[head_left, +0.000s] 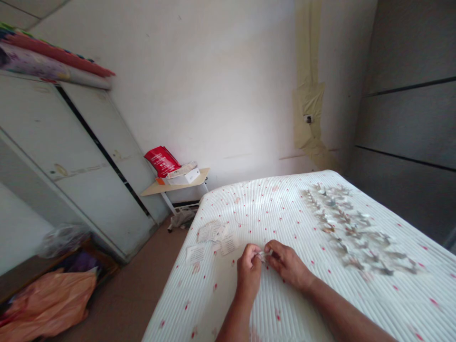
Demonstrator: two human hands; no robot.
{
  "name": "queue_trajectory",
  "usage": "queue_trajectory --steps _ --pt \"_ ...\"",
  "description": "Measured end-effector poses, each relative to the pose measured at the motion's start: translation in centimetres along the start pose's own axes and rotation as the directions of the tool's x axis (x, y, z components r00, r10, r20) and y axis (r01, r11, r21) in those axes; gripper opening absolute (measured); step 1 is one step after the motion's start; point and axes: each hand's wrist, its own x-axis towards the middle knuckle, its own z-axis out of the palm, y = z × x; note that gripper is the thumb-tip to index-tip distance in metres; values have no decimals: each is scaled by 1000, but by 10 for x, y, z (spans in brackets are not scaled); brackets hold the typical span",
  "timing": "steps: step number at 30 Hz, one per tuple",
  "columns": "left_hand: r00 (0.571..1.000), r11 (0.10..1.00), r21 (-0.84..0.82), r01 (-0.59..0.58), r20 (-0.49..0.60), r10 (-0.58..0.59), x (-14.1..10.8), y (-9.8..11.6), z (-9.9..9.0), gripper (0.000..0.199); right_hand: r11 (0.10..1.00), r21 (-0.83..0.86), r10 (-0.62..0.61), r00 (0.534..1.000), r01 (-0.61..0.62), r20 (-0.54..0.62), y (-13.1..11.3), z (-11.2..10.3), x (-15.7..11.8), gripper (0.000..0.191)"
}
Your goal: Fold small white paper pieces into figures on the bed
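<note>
Near the front middle of a white mattress [249, 202] with red dots, my left hand [250, 267] and my right hand [288, 263] pinch a small piece of folded paper [262, 256] between them. Printed paper squares [229, 243] lie loosely overlapped to the left of my hands, with one square [195, 255] a little apart from the pile. On the right part of the mattress, several small folded paper figures [344, 216] stand in uneven rows. The paper's exact shape is partly hidden by my fingers.
A small table [151, 190] beyond the mattress holds a red bag [162, 160] and a white box [185, 177]. At the left stands a pale wardrobe [96, 156] with rolled mats [53, 61] on top. An orange plastic bag [53, 301] lies at the lower left.
</note>
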Motion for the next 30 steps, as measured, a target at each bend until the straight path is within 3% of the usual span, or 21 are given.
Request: queue_trajectory --steps 6,18,24,30 --pt "1000 999 -42 25 8 -25 0 2 -1 10 999 11 34 999 -34 -27 6 5 0 13" --pt "976 936 -284 207 -3 -217 4 6 2 14 998 59 30 994 -25 -101 8 7 0 27" --pt "990 980 -156 124 -49 -133 3 6 1 7 984 154 98 994 -89 -49 9 9 1 35" --pt "996 999 -20 46 -72 -47 3 5 0 6 987 150 56 998 -56 6 5 9 2 31"
